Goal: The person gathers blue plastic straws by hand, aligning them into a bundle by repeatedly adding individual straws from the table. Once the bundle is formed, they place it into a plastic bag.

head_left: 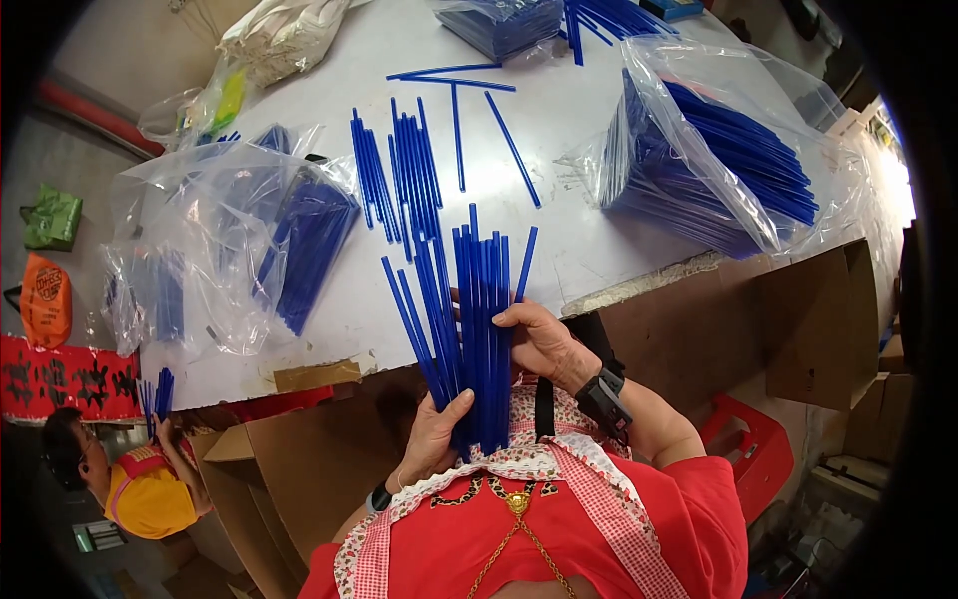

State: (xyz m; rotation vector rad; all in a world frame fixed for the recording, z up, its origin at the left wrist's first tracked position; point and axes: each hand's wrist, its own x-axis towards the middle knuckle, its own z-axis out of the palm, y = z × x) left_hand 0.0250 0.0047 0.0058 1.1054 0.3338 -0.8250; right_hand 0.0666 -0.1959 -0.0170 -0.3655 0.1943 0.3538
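A loose bundle of thin blue plastic straws (484, 339) stands upright against the table's near edge. My left hand (431, 439) grips it low on the left, thumb across the front. My right hand (547, 344) closes round its right side higher up, thumb pressing on the straws; one straw there leans out to the right. Some fingers are hidden behind the bundle. Just beyond it, loose straws (414, 165) lie in rows on the white table (559, 240), with a few single straws (514, 150) scattered farther off.
Clear bags of blue straws lie at the right (738, 150), the left (309, 240) and the far side (499, 25). Open cardboard boxes (309, 479) stand below the table edge, and a red plastic stool (748, 454) is at right. At lower left, another person (150, 489) holds blue straws.
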